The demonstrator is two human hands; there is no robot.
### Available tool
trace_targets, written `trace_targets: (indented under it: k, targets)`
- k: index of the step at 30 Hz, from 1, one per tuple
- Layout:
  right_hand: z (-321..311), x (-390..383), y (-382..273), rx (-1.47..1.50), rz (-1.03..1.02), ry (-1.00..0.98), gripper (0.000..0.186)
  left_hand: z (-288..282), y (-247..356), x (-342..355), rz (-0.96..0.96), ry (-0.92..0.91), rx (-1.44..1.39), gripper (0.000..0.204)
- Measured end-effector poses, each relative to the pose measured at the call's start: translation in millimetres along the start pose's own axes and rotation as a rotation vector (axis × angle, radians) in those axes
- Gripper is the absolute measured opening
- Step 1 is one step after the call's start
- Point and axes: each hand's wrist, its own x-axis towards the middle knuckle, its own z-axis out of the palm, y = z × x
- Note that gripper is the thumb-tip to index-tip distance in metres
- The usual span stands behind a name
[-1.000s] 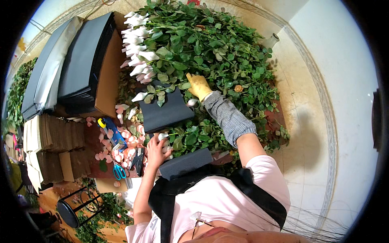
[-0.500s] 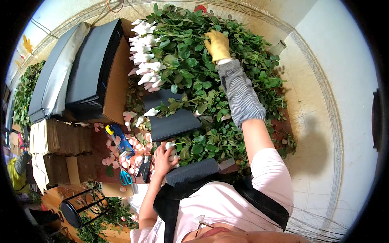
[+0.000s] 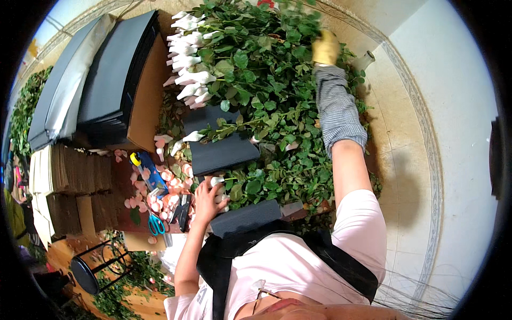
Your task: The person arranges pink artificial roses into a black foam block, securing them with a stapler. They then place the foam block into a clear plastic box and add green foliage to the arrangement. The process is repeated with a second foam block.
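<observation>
My bare left hand [image 3: 207, 201] curls its fingers round a few flower heads in white netting sleeves [image 3: 221, 198], at the left end of the near bunch of leafy rose stems [image 3: 277, 181]. Far off at the right, my right hand [image 3: 326, 49], in a yellow glove with a grey striped sleeve, is closed at the edge of the big far pile of rose stems [image 3: 250, 58]. Blurred leaves beside the glove seem to belong to a stem in its grip; the fingers are partly hidden. More white-netted rose heads [image 3: 186, 63] line that pile's left end.
Dark sheets [image 3: 114, 80] stand in a cardboard box at the left, above stacked brown cardboard [image 3: 74, 170]. Teal scissors [image 3: 156, 225], a black stapler [image 3: 182, 212], a blue-and-yellow tool [image 3: 149, 173] and pink petals [image 3: 170, 201] lie beside my left hand. Dark pads [image 3: 224, 154] lie between the bunches.
My right hand has moved right and slightly away from me over the far pile, with leaves blurring beside it. My left hand keeps its place on the netted heads. The whole view has shifted slightly.
</observation>
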Motion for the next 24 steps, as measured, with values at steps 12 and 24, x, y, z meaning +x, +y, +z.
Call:
trace_targets:
  k: [12, 24]
  targets:
    - [-226, -92, -34, 0.691, -0.639, -0.743, 0.032, 7, -9, -9, 0.002, 0.097, -0.061, 0.055]
    - [-181, -387, 3, 0.099, -0.295, -0.689, 0.024, 1, -4, -1, -0.027, 0.040, -0.062, 0.046]
